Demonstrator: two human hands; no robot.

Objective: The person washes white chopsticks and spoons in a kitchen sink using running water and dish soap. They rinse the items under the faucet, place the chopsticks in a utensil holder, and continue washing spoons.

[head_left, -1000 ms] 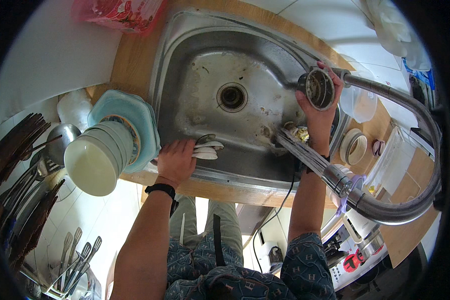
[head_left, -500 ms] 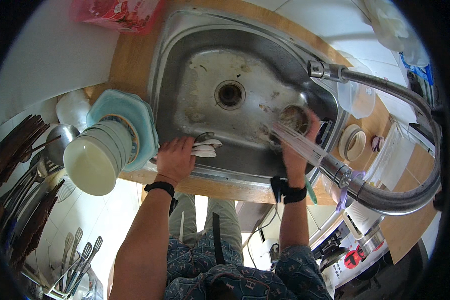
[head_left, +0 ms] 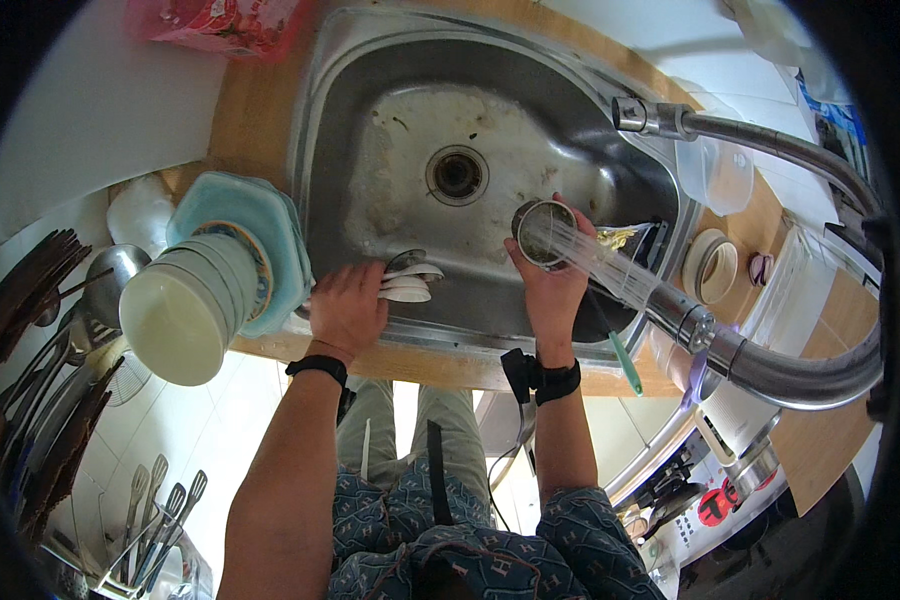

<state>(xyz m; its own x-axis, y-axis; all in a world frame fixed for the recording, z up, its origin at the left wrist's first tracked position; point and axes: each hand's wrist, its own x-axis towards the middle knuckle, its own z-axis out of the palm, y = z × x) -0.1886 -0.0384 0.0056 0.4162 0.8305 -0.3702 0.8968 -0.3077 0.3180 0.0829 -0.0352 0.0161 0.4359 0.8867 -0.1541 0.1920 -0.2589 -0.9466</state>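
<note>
My left hand [head_left: 348, 308] is closed round several spoons at the near left rim of the sink. White spoon bowls [head_left: 408, 288] and a darker metal one stick out past its fingers. In the right half of the steel sink [head_left: 370, 110], my right hand [head_left: 558, 285] grips a round metal cup [head_left: 536, 248] by its side. The cup's open mouth faces up under a stream of water from the faucet [head_left: 682, 322], and its inside looks wet. Beside that hand, a green-handled utensil [head_left: 625, 362] leans over the near rim.
Left of the sink, white bowls [head_left: 175, 325] stand stacked on pale blue dishes [head_left: 205, 205]. The drain [head_left: 457, 175] lies mid-sink. A crumpled yellow piece [head_left: 620, 237] sits at the sink's right side. A clear plastic tub [head_left: 720, 175] and a beige ring-shaped item [head_left: 712, 268] rest on the right counter.
My right hand has moved left with the cup, and the cup's mouth now shows under the stream. The yellow piece behind has come into sight. My left hand keeps its grip on the spoons.
</note>
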